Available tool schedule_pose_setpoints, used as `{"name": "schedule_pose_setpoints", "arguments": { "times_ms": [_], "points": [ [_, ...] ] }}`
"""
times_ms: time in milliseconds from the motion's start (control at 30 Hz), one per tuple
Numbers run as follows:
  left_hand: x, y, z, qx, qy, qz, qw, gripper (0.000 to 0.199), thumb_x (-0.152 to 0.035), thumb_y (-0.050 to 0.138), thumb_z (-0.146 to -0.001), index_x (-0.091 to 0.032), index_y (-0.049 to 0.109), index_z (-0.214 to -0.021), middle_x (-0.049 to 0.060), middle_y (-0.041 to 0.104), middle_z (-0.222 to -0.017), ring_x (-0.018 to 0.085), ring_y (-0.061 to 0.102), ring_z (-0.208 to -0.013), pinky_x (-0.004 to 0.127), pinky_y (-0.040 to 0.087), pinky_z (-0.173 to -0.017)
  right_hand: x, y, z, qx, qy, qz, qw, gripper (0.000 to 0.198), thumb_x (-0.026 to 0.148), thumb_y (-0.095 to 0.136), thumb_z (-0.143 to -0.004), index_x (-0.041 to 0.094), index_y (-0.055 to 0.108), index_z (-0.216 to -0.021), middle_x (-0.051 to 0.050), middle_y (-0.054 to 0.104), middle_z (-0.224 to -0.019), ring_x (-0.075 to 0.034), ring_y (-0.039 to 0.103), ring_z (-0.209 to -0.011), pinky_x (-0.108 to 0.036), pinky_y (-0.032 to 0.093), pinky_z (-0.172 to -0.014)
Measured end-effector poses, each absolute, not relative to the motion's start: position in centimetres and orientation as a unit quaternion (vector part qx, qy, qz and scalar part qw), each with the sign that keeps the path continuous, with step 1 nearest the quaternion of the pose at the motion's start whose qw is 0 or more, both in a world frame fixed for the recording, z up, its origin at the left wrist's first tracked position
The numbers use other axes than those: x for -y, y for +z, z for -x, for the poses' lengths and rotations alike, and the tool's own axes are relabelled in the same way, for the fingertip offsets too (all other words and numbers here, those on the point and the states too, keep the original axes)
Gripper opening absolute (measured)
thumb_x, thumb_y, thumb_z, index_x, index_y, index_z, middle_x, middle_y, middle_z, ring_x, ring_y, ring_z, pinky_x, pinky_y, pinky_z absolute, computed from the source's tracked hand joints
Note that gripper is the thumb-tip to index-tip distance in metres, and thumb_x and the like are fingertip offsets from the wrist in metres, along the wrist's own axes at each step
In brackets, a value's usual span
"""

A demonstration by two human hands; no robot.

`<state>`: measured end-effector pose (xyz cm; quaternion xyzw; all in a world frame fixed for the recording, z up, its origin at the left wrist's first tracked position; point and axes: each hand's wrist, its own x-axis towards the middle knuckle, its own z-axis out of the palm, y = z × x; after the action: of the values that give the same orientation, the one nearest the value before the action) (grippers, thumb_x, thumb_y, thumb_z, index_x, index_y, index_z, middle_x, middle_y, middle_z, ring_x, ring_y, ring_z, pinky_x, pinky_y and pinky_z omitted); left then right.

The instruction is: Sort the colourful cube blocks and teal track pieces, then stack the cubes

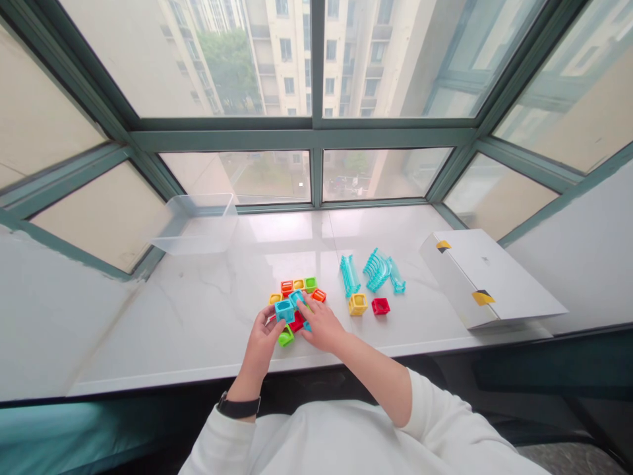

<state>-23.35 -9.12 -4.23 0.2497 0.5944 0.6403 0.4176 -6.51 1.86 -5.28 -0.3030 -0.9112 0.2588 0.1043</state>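
On sill (198, 316) | blue block pair (285, 309), long axis far-right | left fingers (277, 328) gripping | right fingers (310, 309): unclear

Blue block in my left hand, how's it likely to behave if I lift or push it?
The blue block looks like molded plastic, so it should stay stiff. The recess in its face suggests it's light for its size. Its boxy, flat sides mean it would probably slide rather than roll.

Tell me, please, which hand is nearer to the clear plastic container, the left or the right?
Left. The left hand, holding a turquoise block, is right of the container and closer to the person; the right hand is farther right.
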Motion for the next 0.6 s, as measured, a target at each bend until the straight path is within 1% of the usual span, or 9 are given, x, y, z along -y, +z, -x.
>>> {"name": "schedule_pose_setpoints", "arguments": {
  "times_ms": [100, 167, 300, 367, 433, 533, 600],
  "points": [
    [9.1, -3.8, 22.8, -0.573, 0.660, -0.235, 0.425, 0.060, -0.043, 0.086, -0.079, -0.023, 0.057, -0.128, 0.010, 0.067, -0.131, 0.026, 0.068, -0.118, 0.042, 0.056, -0.100, -1.7, -4.8, 6.1, 0.894, 0.292, 0.303, 0.154, 0.091, 0.032, 0.079, -0.083, 0.022, 0.037, -0.163, -0.016, 0.023, -0.174, -0.040, 0.031, -0.155, -0.060, 0.033, -0.123],
    [9.0, -3.5, 22.3, -0.557, 0.668, -0.236, 0.433, 0.062, -0.043, 0.084, -0.081, -0.025, 0.055, -0.133, 0.009, 0.068, -0.128, 0.025, 0.069, -0.116, 0.041, 0.056, -0.100, -1.6, -4.0, 5.7, 0.874, 0.317, 0.304, 0.208, 0.087, 0.029, 0.077, -0.083, 0.022, 0.040, -0.161, -0.016, 0.030, -0.171, -0.038, 0.032, -0.155, -0.060, 0.033, -0.124],
    [8.6, -2.2, 20.7, -0.514, 0.674, -0.233, 0.476, 0.063, -0.044, 0.083, -0.084, -0.028, 0.055, -0.138, 0.009, 0.069, -0.132, 0.027, 0.068, -0.121, 0.042, 0.056, -0.102, -1.1, -1.6, 4.0, 0.824, 0.385, 0.277, 0.309, 0.075, 0.024, 0.069, -0.090, 0.027, 0.041, -0.159, -0.013, 0.052, -0.157, -0.030, 0.045, -0.148, -0.055, 0.038, -0.123],
    [8.3, -1.5, 19.7, -0.487, 0.675, -0.225, 0.507, 0.060, -0.046, 0.082, -0.085, -0.029, 0.057, -0.137, 0.009, 0.068, -0.136, 0.028, 0.068, -0.123, 0.045, 0.055, -0.106, -0.9, -0.4, 2.9, 0.802, 0.419, 0.257, 0.339, 0.071, 0.024, 0.068, -0.092, 0.029, 0.042, -0.158, -0.011, 0.056, -0.152, -0.028, 0.051, -0.143, -0.052, 0.043, -0.120],
    [8.0, -1.1, 18.8, -0.463, 0.669, -0.222, 0.537, 0.058, -0.049, 0.079, -0.087, -0.029, 0.057, -0.137, 0.010, 0.067, -0.139, 0.029, 0.070, -0.121, 0.049, 0.054, -0.108, -0.8, 0.3, 1.8, 0.787, 0.443, 0.242, 0.354, 0.067, 0.024, 0.069, -0.092, 0.031, 0.046, -0.155, -0.010, 0.058, -0.149, -0.027, 0.055, -0.137, -0.048, 0.049, -0.114],
    [7.6, -1.0, 17.4, -0.450, 0.650, -0.222, 0.571, 0.060, -0.057, 0.075, -0.089, -0.029, 0.057, -0.139, 0.011, 0.072, -0.131, 0.028, 0.075, -0.111, 0.050, 0.054, -0.107, -0.8, 0.7, 0.1, 0.772, 0.462, 0.235, 0.367, 0.058, 0.027, 0.070, -0.093, 0.031, 0.053, -0.148, -0.010, 0.063, -0.140, -0.025, 0.064, -0.123, -0.044, 0.057, -0.103],
    [7.5, -1.1, 16.6, -0.458, 0.636, -0.227, 0.579, 0.063, -0.061, 0.074, -0.088, -0.027, 0.058, -0.138, 0.011, 0.075, -0.125, 0.028, 0.076, -0.106, 0.049, 0.056, -0.104, -0.9, 0.7, -0.9, 0.764, 0.466, 0.245, 0.373, 0.053, 0.028, 0.071, -0.093, 0.030, 0.057, -0.144, -0.009, 0.065, -0.134, -0.023, 0.068, -0.113, -0.041, 0.059, -0.096]
  ]
}}
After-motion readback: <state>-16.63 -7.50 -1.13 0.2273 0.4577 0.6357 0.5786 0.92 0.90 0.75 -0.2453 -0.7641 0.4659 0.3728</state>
